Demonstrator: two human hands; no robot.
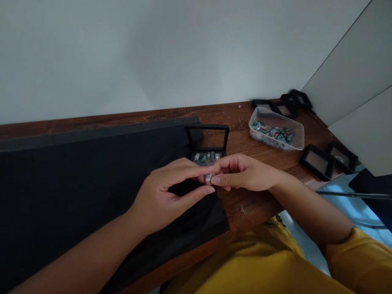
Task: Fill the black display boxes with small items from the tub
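A small pale, shiny stone is between the fingertips of both hands, just in front of an open black display case. My left hand reaches in from the left, its thumb below and its fingers above the stone. From the right, my right hand pinches the same stone, thumb against its side. Behind the fingers, the display case has its windowed lid raised. Several green and whitish stones sit in a row in its base. My hands hide the front of the case.
A clear plastic tub of green and pale stones stands at right. Several black windowed cases lie around it. A black mat covers the left of the wooden table. A tiny greenish piece lies near the front edge.
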